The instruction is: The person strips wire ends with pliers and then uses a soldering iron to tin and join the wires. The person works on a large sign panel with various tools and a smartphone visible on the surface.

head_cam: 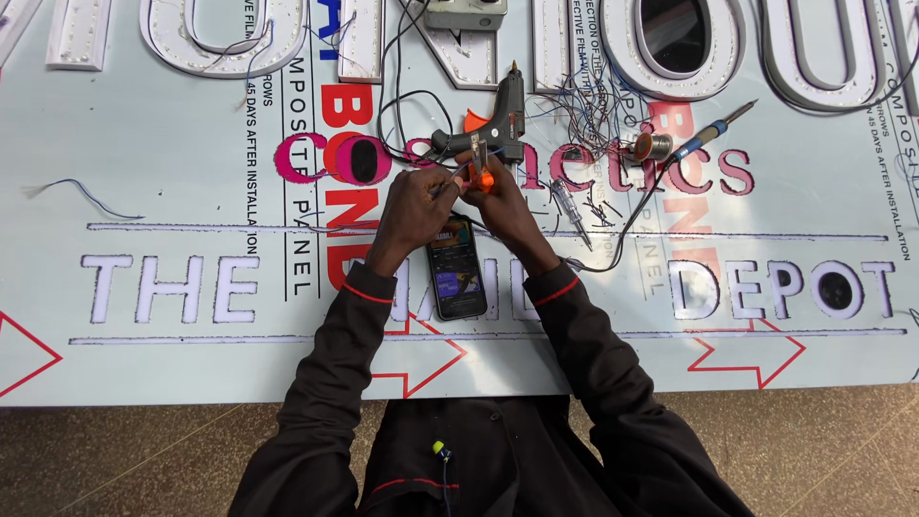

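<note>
Both hands meet over a large white sign panel [172,172]. My left hand [416,206] pinches a thin blue wire [458,174]. My right hand [498,196] grips a small orange-handled tool [481,172], apparently a wire stripper or cutter, closed around that wire. Just beyond the hands lies a black glue gun [498,120] with an orange trigger. Below the hands a smartphone [456,266] rests face up with its screen lit.
A blue-handled soldering iron [713,129], a solder spool [654,146], a screwdriver-like tester [571,211] and tangled thin wires [584,105] lie right of the hands. Raised white channel letters [670,57] line the far edge. A loose blue wire [86,196] lies left. The panel's near edge meets a brown floor [115,450].
</note>
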